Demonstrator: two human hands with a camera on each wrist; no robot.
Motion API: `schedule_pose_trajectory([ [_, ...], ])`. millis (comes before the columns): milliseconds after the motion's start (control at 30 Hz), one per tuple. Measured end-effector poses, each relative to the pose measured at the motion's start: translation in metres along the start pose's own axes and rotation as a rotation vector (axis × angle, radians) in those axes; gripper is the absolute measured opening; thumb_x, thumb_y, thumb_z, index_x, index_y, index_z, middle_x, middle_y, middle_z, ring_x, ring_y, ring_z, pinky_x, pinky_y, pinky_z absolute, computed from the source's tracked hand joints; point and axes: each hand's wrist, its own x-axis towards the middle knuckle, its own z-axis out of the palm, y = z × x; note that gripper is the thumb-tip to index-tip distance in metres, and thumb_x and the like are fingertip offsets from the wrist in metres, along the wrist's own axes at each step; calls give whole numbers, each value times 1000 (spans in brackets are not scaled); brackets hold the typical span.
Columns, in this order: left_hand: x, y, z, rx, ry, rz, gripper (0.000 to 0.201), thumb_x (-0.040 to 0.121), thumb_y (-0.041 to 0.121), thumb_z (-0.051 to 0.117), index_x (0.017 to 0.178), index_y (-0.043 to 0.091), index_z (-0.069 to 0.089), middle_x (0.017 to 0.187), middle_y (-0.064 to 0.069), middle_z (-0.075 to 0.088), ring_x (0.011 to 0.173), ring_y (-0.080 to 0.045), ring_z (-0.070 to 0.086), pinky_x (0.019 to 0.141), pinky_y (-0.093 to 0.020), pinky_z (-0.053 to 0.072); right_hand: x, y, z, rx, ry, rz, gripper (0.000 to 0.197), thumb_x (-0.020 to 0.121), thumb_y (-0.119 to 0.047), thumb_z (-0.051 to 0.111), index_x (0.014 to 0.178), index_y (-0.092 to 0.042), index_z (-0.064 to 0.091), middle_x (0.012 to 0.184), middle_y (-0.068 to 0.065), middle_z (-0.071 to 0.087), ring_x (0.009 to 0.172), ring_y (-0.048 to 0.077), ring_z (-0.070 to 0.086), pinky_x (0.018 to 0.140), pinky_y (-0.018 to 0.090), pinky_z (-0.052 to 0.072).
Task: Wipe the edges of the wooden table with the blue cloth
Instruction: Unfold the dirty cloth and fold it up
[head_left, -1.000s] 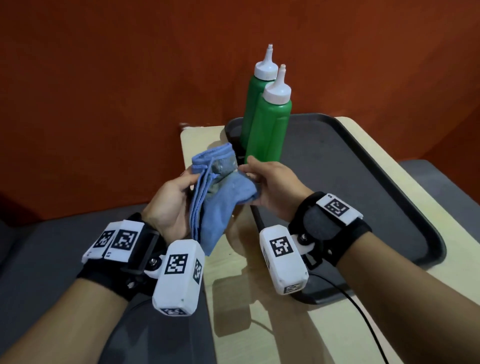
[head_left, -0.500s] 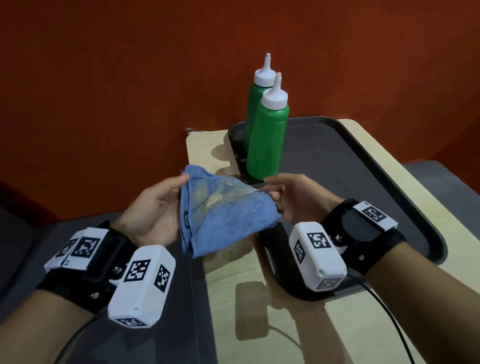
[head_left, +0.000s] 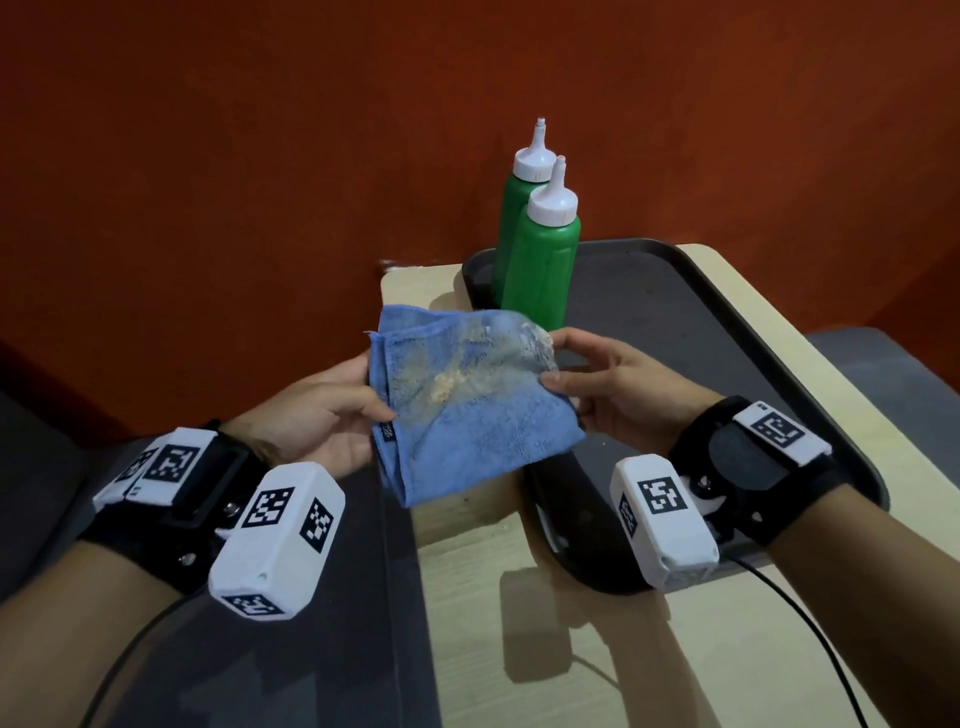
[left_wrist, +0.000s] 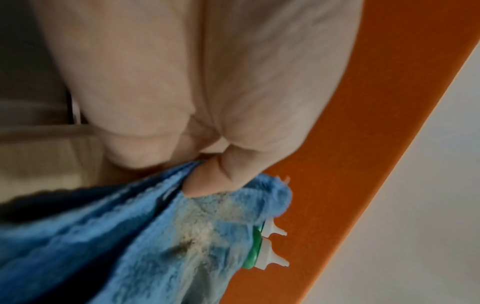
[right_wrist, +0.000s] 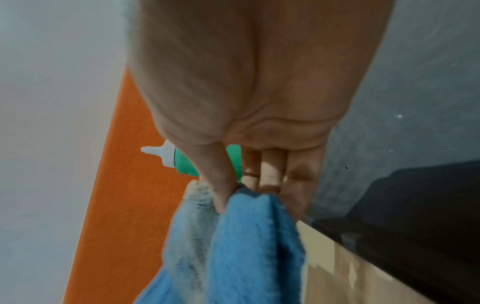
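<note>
The blue cloth (head_left: 467, 405) is stretched in the air between both hands above the left part of the wooden table (head_left: 483, 597). It is folded and carries a yellowish-grey dirty patch in its middle. My left hand (head_left: 332, 410) pinches the cloth's left edge between thumb and fingers; the left wrist view shows the thumb pressed on the cloth (left_wrist: 155, 236). My right hand (head_left: 597, 384) pinches the right edge, the thumb on top of the cloth (right_wrist: 233, 246) in the right wrist view. The table's left edge runs below the cloth.
A black tray (head_left: 753, 364) covers most of the table's right side. Two green squeeze bottles (head_left: 540, 260) with white nozzles stand at the tray's far left corner, just behind the cloth. An orange wall stands behind the table. A black cable (head_left: 810, 639) trails over the near table.
The hands have drawn apart and spread the bunched cloth out flat between them, dirty side up. Both hands kept their hold.
</note>
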Motion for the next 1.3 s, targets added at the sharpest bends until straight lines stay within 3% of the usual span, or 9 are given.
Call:
schedule_pose_trajectory([
  [133,-2,3,6,-23,-32,88,54,79,-19,33,108,7,70,103,-14,74,90,-22,75,72,-31,61,-3,1,-7,-2,-37,-104,24,86,0,57,108,-10,57,94,12,61,75,20,58,62,26,51],
  [233,-2,5,13,63,-48,106,44,68,-11,41,78,6,80,88,-12,78,79,-19,76,63,-25,60,-5,-2,-11,13,-51,-102,23,87,8,49,93,-7,65,88,8,64,72,16,61,60,24,51],
  [333,-2,5,15,58,-109,74,50,63,-9,30,77,-3,78,100,-21,74,89,-27,75,68,-30,61,-7,-2,-14,17,-15,-34,42,89,7,35,71,-14,67,83,3,67,70,14,61,60,22,50],
  [433,1,1,17,57,-74,36,43,70,1,34,81,-11,74,106,-24,72,97,-32,72,76,-33,61,-6,0,-12,-9,20,-14,20,80,-14,46,77,-10,65,92,8,63,79,20,57,68,28,45],
  [533,11,-7,23,327,93,112,15,73,3,63,87,4,68,86,-16,71,75,-24,70,64,-23,60,-2,3,-10,-50,38,-19,17,80,-5,68,94,-12,61,92,10,66,80,22,64,64,30,51],
  [633,24,-14,11,728,159,71,52,64,3,83,104,24,57,96,-20,68,84,-30,68,78,-39,59,-3,2,-9,-203,70,28,38,78,6,68,114,-3,61,101,14,70,87,22,69,73,29,59],
  [767,23,-13,15,1195,134,79,25,74,10,79,97,13,67,91,-11,73,87,-23,69,84,-37,55,-8,5,-8,-378,82,34,11,86,3,62,93,-5,62,85,7,67,74,14,67,64,21,55],
  [933,28,-22,26,827,238,176,13,82,-12,60,91,-4,56,77,-16,54,75,-24,52,66,-35,45,-8,9,-8,-195,110,30,16,93,4,49,98,-11,49,94,9,57,87,28,62,79,51,58],
  [1300,33,-34,39,710,366,280,23,87,1,64,92,21,56,107,-21,66,103,-36,66,91,-51,54,-14,17,-14,-391,246,-177,11,93,2,52,102,-4,53,85,7,60,62,4,64,53,21,52],
])
